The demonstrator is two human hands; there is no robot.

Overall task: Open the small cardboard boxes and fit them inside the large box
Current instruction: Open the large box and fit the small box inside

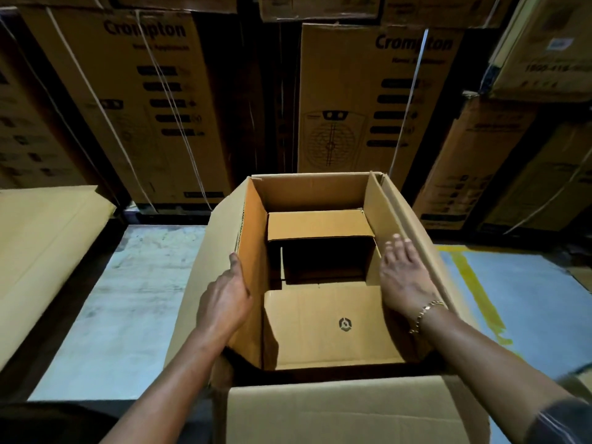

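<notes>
Many cartons (153,100) stand stacked behind your large box (307,190); your left hand (229,302) grips its left wall, your right hand (405,277) lies flat against the right.

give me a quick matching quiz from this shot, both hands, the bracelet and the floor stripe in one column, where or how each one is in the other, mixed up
Column one
1 left hand
2 right hand
3 bracelet
4 floor stripe

Column two
a fingers straight, laid against the right wall
b yellow, far right of the view
c gold-coloured chain
d gripping the edge of the left wall

Pairs: 1-d, 2-a, 3-c, 4-b
</notes>
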